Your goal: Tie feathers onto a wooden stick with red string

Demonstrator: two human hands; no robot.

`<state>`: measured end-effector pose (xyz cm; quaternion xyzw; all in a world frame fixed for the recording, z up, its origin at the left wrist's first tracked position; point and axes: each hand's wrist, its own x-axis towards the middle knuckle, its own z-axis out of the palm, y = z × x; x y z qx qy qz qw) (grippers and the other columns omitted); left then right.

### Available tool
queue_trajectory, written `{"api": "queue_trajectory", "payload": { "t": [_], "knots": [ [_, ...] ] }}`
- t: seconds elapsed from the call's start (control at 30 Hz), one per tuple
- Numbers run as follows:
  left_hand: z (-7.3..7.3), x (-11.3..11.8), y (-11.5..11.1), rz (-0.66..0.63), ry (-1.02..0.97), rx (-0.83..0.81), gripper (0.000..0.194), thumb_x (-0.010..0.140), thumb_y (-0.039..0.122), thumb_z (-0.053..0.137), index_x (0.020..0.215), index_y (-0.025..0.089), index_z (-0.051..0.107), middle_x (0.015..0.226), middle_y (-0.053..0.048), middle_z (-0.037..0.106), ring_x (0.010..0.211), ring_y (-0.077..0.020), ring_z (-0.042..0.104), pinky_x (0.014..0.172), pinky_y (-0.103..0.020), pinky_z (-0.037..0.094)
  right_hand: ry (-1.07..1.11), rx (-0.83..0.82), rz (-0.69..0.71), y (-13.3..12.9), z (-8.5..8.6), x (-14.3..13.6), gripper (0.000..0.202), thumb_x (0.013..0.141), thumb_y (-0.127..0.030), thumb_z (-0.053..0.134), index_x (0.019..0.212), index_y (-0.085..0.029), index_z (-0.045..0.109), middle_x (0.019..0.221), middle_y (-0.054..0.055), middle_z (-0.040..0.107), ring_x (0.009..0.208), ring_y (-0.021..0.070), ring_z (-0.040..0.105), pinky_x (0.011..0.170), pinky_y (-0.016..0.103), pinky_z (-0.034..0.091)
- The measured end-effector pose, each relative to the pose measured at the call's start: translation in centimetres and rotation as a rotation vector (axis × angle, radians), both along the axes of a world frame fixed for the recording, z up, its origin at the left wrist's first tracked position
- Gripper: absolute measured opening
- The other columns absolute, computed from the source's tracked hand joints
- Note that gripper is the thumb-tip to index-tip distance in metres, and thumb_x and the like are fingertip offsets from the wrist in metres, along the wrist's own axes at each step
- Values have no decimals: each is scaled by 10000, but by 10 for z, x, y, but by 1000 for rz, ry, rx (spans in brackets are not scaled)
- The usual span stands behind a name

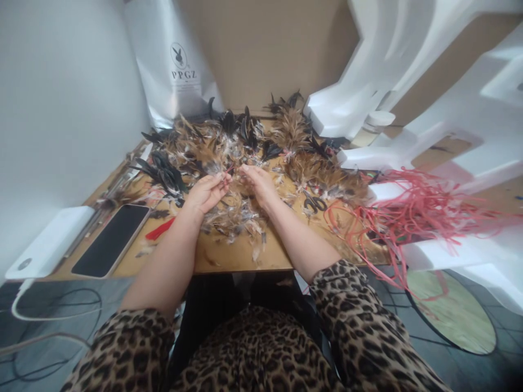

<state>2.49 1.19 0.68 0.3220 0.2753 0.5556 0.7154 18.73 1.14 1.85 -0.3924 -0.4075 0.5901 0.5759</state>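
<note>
My left hand (209,193) is closed in a pinch on a thin red strip (230,169), which sticks out past its fingertips. My right hand (259,182) faces it a short way to the right, thumb and fingers pressed together; whatever they hold, if anything, is too small to make out. Brown and black feathers (192,147) lie in a loose heap behind both hands. Between my forearms, nearer the table edge, spreads a patch of small brown feathers (232,220). Just left of my left hand sits a bunch of black feathers (162,173).
Black-handled scissors (314,202) lie right of my right forearm. A tangle of red strips (425,209) hangs over the table's right side. At left are a phone (112,239), a white power bank (51,239) with a cable and a red piece (160,229). A silver bag (175,71) stands behind.
</note>
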Motion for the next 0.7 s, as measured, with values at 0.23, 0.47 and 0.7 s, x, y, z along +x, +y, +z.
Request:
{"api": "queue_trajectory", "payload": {
  "t": [0.23, 0.47, 0.7],
  "knots": [
    [-4, 3, -1, -24, 183, 52, 158, 625, 162, 799, 612, 78, 665, 746, -106, 705, 661, -124, 638, 615, -216, 500, -137, 84, 8, 2, 4, 10, 366, 589, -461, 765, 758, -145, 688, 668, -11, 639, 591, 71, 517, 591, 206, 393],
    [-3, 5, -2, -44, 214, 44, 185, 588, 180, 825, 668, 71, 698, 747, -110, 713, 657, -119, 643, 635, -208, 512, -92, 46, 25, -1, 3, 5, 325, 532, -405, 784, 672, -144, 650, 577, -35, 591, 542, 70, 480, 579, 218, 386],
    [-2, 3, -3, -70, 152, 21, 130, 644, 139, 781, 723, 68, 707, 757, -109, 716, 706, -139, 673, 676, -224, 534, -75, 54, -37, 1, 4, 7, 305, 544, -406, 771, 684, -163, 653, 595, -45, 580, 569, 78, 480, 588, 220, 374]
  ]
}}
